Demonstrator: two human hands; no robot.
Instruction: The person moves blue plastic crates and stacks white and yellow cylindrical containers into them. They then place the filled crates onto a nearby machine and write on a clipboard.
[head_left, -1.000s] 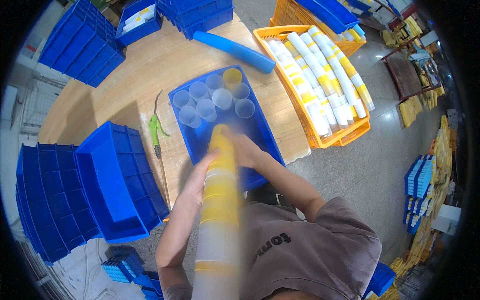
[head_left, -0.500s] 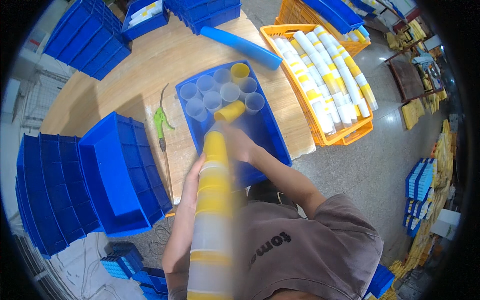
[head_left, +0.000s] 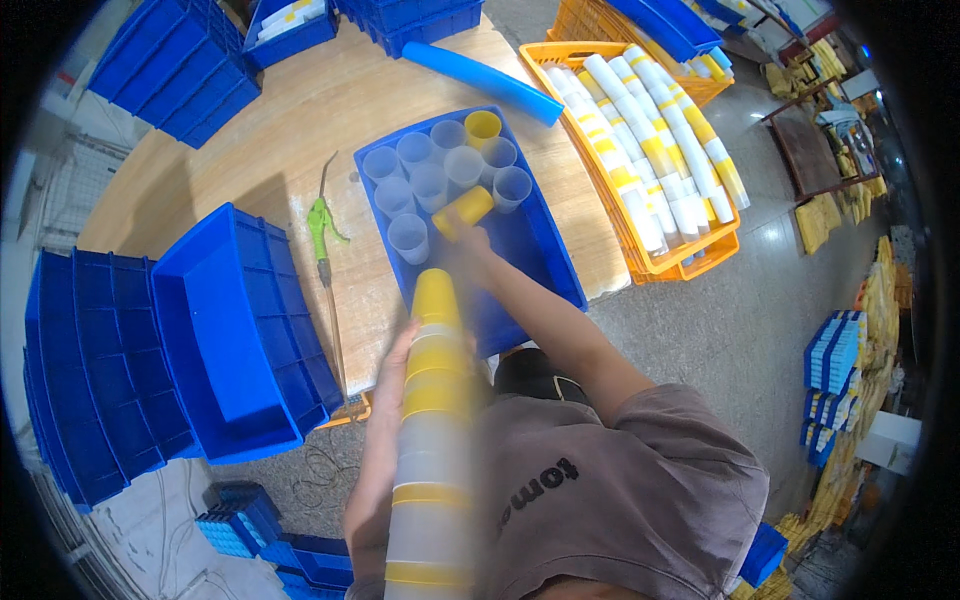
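My left hand (head_left: 402,352) is wrapped around a long stack of nested plastic cups (head_left: 432,450), frosted white and yellow in bands, which runs down along my body. Its top end is a yellow cup. My right hand (head_left: 468,240), somewhat blurred, reaches into the blue tray (head_left: 540,245) and closes on the near end of a tilted yellow cup (head_left: 470,207). Around that cup, several frosted clear cups (head_left: 430,187) stand upright in the tray's far part, with one upright yellow cup (head_left: 483,127) at the back. A single clear cup (head_left: 408,240) stands nearest the stack.
A green air blow gun (head_left: 322,230) lies left of the tray on the wooden table (head_left: 270,130). Stacked blue bins (head_left: 225,340) stand at the left. A blue roll (head_left: 483,82) lies behind the tray. To the right, an orange crate (head_left: 690,255) holds long cup stacks.
My right hand has moved from the top of the stack to the tilted yellow cup. One more clear cup stands in the tray, and the stack now ends in a yellow cup.
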